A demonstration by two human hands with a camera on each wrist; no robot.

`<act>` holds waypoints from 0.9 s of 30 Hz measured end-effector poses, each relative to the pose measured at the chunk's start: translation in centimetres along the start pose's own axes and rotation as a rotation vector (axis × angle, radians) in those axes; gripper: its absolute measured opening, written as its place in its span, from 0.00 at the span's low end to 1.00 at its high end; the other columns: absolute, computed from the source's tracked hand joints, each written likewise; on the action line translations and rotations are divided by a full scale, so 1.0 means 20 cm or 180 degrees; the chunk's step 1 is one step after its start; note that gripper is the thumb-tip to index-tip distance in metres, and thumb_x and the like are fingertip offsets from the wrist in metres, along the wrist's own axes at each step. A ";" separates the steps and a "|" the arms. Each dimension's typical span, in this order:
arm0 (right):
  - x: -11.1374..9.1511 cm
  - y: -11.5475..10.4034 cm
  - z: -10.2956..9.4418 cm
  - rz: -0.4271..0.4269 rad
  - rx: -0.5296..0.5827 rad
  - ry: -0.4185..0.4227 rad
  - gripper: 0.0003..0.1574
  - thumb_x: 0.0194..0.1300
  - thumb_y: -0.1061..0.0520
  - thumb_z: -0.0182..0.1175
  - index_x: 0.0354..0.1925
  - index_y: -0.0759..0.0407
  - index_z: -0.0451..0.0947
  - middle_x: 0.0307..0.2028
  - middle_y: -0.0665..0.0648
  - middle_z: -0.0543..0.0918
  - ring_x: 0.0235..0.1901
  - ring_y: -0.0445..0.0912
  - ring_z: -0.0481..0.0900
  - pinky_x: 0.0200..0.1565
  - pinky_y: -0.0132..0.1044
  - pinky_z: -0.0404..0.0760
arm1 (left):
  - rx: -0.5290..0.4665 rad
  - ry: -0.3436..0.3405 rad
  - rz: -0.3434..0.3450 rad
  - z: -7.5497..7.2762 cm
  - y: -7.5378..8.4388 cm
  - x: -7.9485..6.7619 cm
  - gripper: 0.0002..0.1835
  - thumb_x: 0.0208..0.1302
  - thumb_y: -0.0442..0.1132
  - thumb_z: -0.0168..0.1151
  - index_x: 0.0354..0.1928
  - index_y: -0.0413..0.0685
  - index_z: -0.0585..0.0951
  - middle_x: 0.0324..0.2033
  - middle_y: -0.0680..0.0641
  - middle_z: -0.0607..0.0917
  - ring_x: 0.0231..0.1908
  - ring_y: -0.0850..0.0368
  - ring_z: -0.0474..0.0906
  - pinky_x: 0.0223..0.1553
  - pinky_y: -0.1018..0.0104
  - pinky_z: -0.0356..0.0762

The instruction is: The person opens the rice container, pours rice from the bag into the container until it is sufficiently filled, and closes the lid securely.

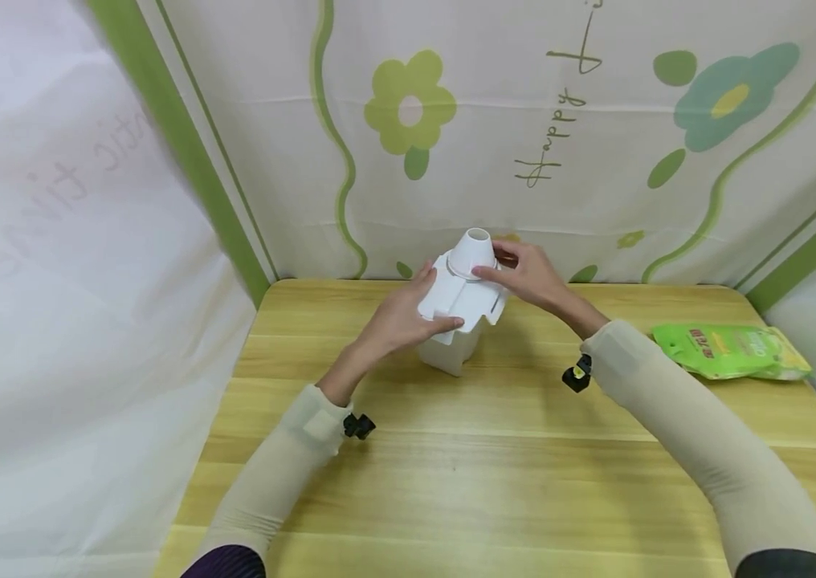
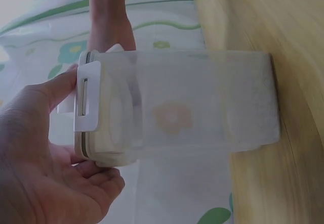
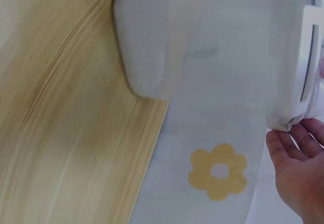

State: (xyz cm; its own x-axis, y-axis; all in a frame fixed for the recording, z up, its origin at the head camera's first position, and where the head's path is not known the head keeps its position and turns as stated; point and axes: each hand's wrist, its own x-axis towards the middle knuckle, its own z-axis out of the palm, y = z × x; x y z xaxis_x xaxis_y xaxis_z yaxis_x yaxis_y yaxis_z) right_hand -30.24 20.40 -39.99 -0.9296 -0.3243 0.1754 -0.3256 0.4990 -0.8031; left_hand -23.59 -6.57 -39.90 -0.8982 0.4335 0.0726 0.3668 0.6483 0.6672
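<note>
A clear plastic storage container (image 2: 172, 97) stands upright on the table, with whitish contents (image 2: 250, 97) in its lower part. It has a white lid (image 1: 462, 301) with side flaps, and a white cone-shaped cap (image 1: 471, 253) with a round opening rises from the lid. My left hand (image 1: 404, 313) grips the lid's left side, thumb along the near edge and fingers around the far side. At the cone's base, my right hand (image 1: 529, 274) pinches with its thumb in front and fingers behind. In the right wrist view, right-hand fingers (image 3: 298, 143) touch the lid's edge.
A green and yellow package (image 1: 733, 351) lies on the right side of the wooden table (image 1: 451, 474). Close behind the table hangs a white cloth (image 1: 256, 112) with printed flowers, and another white cloth (image 1: 75, 321) borders the left side.
</note>
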 end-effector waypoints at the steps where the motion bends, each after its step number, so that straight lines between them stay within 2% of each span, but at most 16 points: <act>1: -0.01 0.00 0.00 0.0002 0.0009 0.0012 0.40 0.70 0.44 0.72 0.70 0.63 0.77 0.66 0.65 0.82 0.66 0.61 0.80 0.65 0.55 0.80 | -0.0053 -0.0018 0.0002 -0.01 -0.01 0.00 0.59 0.64 0.66 0.71 0.85 0.46 0.53 0.85 0.49 0.48 0.82 0.44 0.53 0.78 0.47 0.61; 6: -0.04 0.02 -0.01 -0.0046 0.0052 0.0091 0.37 0.69 0.49 0.74 0.69 0.65 0.78 0.63 0.67 0.83 0.62 0.63 0.83 0.61 0.50 0.83 | -0.0315 -0.0043 0.0072 -0.04 -0.07 0.00 0.55 0.64 0.61 0.75 0.83 0.46 0.57 0.84 0.51 0.53 0.81 0.49 0.55 0.77 0.51 0.64; 12: -0.07 0.02 -0.01 -0.0122 0.0056 0.0232 0.36 0.67 0.53 0.75 0.67 0.67 0.79 0.61 0.68 0.83 0.60 0.63 0.84 0.57 0.41 0.85 | -0.0310 0.0040 0.0145 -0.07 -0.12 0.02 0.51 0.62 0.59 0.77 0.81 0.48 0.64 0.81 0.50 0.62 0.78 0.50 0.62 0.71 0.54 0.71; 17: -0.12 0.01 -0.01 -0.0115 0.0029 0.0480 0.33 0.64 0.54 0.78 0.62 0.68 0.82 0.58 0.66 0.85 0.54 0.62 0.87 0.50 0.29 0.87 | -0.0406 0.0070 0.0228 -0.09 -0.15 0.03 0.46 0.65 0.57 0.75 0.79 0.48 0.68 0.78 0.51 0.67 0.75 0.51 0.68 0.69 0.58 0.75; 19: -0.13 0.01 0.00 -0.0111 -0.0002 0.0580 0.32 0.63 0.53 0.79 0.60 0.67 0.84 0.55 0.66 0.87 0.51 0.62 0.89 0.47 0.26 0.86 | -0.0488 0.0088 0.0245 -0.10 -0.17 0.04 0.44 0.66 0.55 0.75 0.78 0.47 0.69 0.76 0.49 0.71 0.60 0.53 0.81 0.57 0.64 0.81; 20: -0.14 0.00 0.00 -0.0113 -0.0047 0.0627 0.31 0.62 0.53 0.80 0.58 0.67 0.84 0.54 0.66 0.87 0.50 0.61 0.89 0.45 0.24 0.85 | -0.0522 0.0092 0.0238 -0.10 -0.17 0.04 0.44 0.66 0.55 0.76 0.78 0.46 0.70 0.73 0.47 0.77 0.49 0.55 0.82 0.49 0.67 0.80; 21: -0.15 0.00 0.00 -0.0123 -0.0079 0.0667 0.31 0.61 0.53 0.80 0.57 0.67 0.85 0.52 0.65 0.88 0.49 0.61 0.89 0.45 0.23 0.85 | -0.0559 0.0098 0.0228 -0.11 -0.18 0.04 0.43 0.66 0.54 0.76 0.78 0.46 0.70 0.65 0.43 0.83 0.39 0.56 0.77 0.41 0.68 0.76; 22: -0.16 0.00 0.00 -0.0137 -0.0114 0.0705 0.30 0.61 0.53 0.80 0.56 0.67 0.85 0.51 0.66 0.88 0.48 0.61 0.90 0.44 0.23 0.84 | -0.0579 0.0111 0.0210 -0.11 -0.19 0.04 0.43 0.66 0.54 0.76 0.77 0.47 0.71 0.58 0.41 0.86 0.34 0.56 0.71 0.37 0.68 0.71; 23: -0.17 -0.01 0.00 -0.0155 -0.0135 0.0741 0.29 0.61 0.53 0.81 0.54 0.68 0.85 0.50 0.65 0.88 0.47 0.60 0.90 0.44 0.22 0.84 | -0.0620 0.0128 0.0193 -0.11 -0.19 0.05 0.42 0.66 0.54 0.76 0.77 0.47 0.71 0.57 0.40 0.86 0.31 0.55 0.65 0.34 0.66 0.67; 24: -0.18 -0.01 0.00 -0.0176 -0.0184 0.0782 0.29 0.60 0.52 0.81 0.53 0.68 0.85 0.48 0.65 0.89 0.46 0.59 0.90 0.44 0.22 0.84 | -0.0679 0.0139 0.0164 -0.12 -0.19 0.05 0.42 0.66 0.53 0.76 0.77 0.48 0.72 0.56 0.41 0.87 0.31 0.56 0.68 0.34 0.67 0.68; 25: -0.19 -0.01 0.00 -0.0192 -0.0230 0.0823 0.29 0.60 0.52 0.81 0.52 0.68 0.85 0.47 0.65 0.89 0.46 0.58 0.90 0.45 0.21 0.83 | -0.0743 0.0143 0.0132 -0.12 -0.20 0.05 0.41 0.66 0.53 0.76 0.77 0.48 0.72 0.56 0.41 0.87 0.34 0.57 0.75 0.38 0.70 0.74; 26: -0.20 -0.02 0.01 -0.0204 -0.0278 0.0868 0.28 0.59 0.52 0.81 0.51 0.68 0.85 0.46 0.65 0.89 0.45 0.58 0.89 0.45 0.21 0.82 | -0.0800 0.0145 0.0102 -0.12 -0.20 0.05 0.41 0.66 0.53 0.76 0.76 0.49 0.73 0.58 0.41 0.87 0.42 0.57 0.81 0.44 0.71 0.78; 27: -0.21 -0.02 0.01 -0.0208 -0.0325 0.0910 0.28 0.59 0.52 0.82 0.50 0.68 0.85 0.45 0.64 0.89 0.45 0.57 0.89 0.45 0.20 0.81 | -0.0867 0.0150 0.0080 -0.13 -0.20 0.05 0.40 0.66 0.53 0.76 0.76 0.50 0.73 0.65 0.44 0.84 0.51 0.55 0.84 0.52 0.70 0.81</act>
State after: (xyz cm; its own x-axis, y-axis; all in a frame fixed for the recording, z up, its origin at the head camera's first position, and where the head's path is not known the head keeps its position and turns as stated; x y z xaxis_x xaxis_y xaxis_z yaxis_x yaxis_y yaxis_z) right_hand -26.15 21.44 -40.47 -0.9124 -0.1263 0.3894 -0.3884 0.5674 -0.7261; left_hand -26.62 -10.29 -40.61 -0.9023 0.4135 0.1218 0.3162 0.4429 0.8390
